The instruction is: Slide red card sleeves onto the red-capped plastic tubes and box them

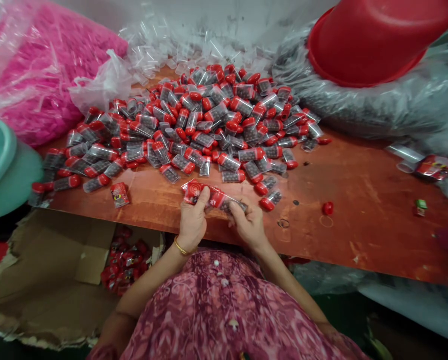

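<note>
My left hand (192,220) is closed on a red printed packet (190,191), thumb on top. A clear tube (239,204) of dark pellets is pinched in my right hand (250,220). The tube's red end meets the packet between my hands; whether it sits inside the packet I cannot tell. Just beyond my fingers spreads a large heap of similar clear tubes (216,111) with red caps and dark pellets. Two of these tubes lie close to my right hand. Left of my hands, a small red packet (119,194) rests on the wooden table (306,235).
A torn cardboard box (39,270) below the table's left edge holds red packets (128,262). Left stand a teal tub (17,167) and a bag of pink pieces (47,65). A red bucket (374,40) lies on a plastic bag (359,110). A red cap (328,208) sits to the right.
</note>
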Tool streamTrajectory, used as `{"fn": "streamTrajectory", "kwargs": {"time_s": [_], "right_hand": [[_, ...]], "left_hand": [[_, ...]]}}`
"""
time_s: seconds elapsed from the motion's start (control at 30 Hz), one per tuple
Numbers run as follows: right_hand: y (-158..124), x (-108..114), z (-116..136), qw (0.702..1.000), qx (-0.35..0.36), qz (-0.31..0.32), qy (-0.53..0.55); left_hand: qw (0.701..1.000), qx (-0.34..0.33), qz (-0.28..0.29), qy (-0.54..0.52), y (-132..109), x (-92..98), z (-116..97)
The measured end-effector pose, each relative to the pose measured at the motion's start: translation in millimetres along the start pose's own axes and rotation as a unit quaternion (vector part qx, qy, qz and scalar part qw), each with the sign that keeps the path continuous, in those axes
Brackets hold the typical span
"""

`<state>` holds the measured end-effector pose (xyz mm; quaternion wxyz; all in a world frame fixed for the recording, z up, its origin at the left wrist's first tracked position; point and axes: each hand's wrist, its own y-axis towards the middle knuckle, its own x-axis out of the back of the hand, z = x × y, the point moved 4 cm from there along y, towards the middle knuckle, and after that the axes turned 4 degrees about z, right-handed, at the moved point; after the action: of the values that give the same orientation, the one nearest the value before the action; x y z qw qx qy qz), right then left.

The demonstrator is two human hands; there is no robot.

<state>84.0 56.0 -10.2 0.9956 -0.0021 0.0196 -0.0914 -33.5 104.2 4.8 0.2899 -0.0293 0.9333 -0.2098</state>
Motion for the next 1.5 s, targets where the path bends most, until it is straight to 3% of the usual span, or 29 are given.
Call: {"fn": "streamTrajectory", "kwargs": {"time_s": [0.1, 0.47, 1.0, 1.17, 1.3, 1.4, 1.5], "right_hand": [[-4, 4, 5, 0.994, 0.051, -0.04, -0.084], [2, 4, 8, 0.998, 0.025, 0.043, -0.049], [4, 3, 2, 0.982, -0.109, 0.138, 0.061], [5, 6, 3, 0.993, -0.073, 0.072, 0.056], [6, 9, 5, 0.995, -0.069, 0.056, 0.05], [5, 8, 7, 0.996, -0.06, 0.057, 0.04], [0, 4, 5, 1.0, -0.015, 0.006, -0.013]], "left_hand": [[1.0, -0.025, -0.015, -0.005, 1, 0.8, -2], [0.998, 0.06, 0.014, 0.024, 7, 6.1, 2], [0.994, 0.064, 0.027, 0.084, 6, 7.4, 9], [0.995, 0.026, 0.012, 0.1, 3, 8.1, 8], [0.99, 0.005, 0.043, 0.131, 1, 11.7, 11], [0.989, 0.012, 0.045, 0.144, 1, 14.7, 15], [0.992, 0.044, 0.051, 0.103, -2, 9.9, 19]]}}
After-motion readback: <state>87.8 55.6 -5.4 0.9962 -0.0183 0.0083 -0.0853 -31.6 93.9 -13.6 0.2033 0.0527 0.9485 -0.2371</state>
